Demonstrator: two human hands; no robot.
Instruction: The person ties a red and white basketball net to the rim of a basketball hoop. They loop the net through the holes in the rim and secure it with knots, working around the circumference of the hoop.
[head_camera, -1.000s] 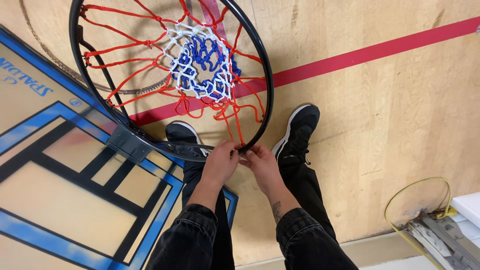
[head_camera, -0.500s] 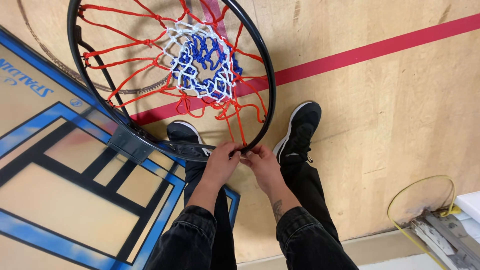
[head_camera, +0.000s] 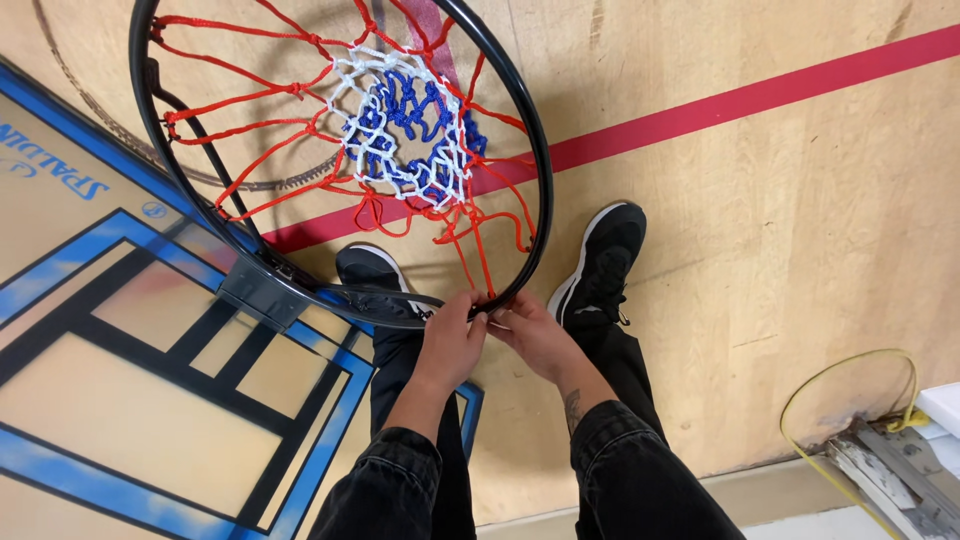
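Wood floor (head_camera: 800, 250) | both hands, left (head_camera: 452, 340), right (head_camera: 535, 335), pinched on red net (head_camera: 400, 130) cord at rim's (head_camera: 540, 160) near edge | step: tying net on | next needs tight looping.

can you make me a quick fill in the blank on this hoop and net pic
1. Both hands, left hand and right hand, meet at the ____ metal rim of the hoop.
2. The net has red, white and ____ cord.
3. A ____ line is painted across the wooden floor.
4. A ____ cord loops on the floor at lower right.

Missing words: black; blue; red; yellow
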